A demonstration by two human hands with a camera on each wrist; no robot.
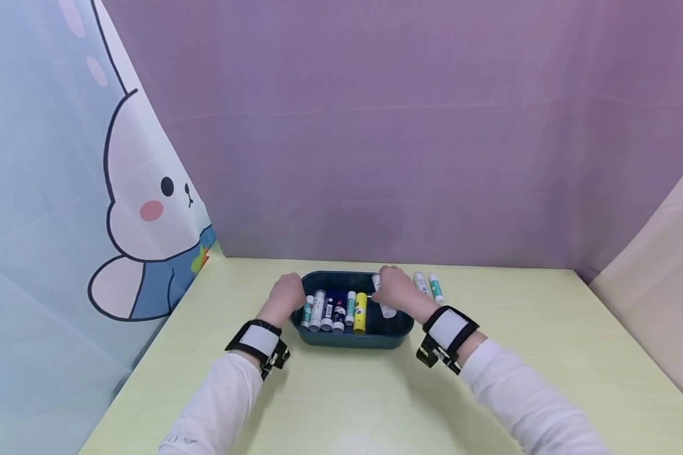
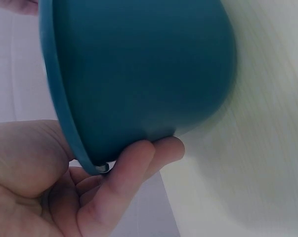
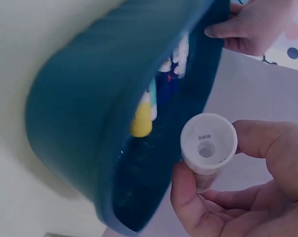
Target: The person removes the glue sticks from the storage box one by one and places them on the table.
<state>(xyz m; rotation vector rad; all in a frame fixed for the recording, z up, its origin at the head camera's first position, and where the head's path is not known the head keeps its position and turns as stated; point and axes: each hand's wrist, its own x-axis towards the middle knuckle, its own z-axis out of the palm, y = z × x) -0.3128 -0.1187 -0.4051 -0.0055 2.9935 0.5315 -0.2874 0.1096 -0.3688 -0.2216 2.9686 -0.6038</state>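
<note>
The right hand [image 1: 398,289] was pinching a white glue stick [image 1: 387,311] between thumb and fingers, tilted over the right part of the teal plastic bin [image 1: 350,342] at the frame's center; whether its lower end touched the bin floor could not be told. The left hand [image 1: 287,294] gripped the bin's left end, thumb inside the rim and fingers outside. The step in hand looked like setting this stick in with the row of glue sticks [image 1: 317,309], which ended at a yellow tube [image 1: 360,313]. As I judged it, the next move called for lowering it upright beside the yellow one, then loosening the pinch. The raised rim was the edge to clear; open floor showed inside it, right of the yellow tube. Two more sticks [image 1: 436,289] lay just beyond the bin's upper right, with bare tabletop [image 1: 523,316] to their right.
</note>
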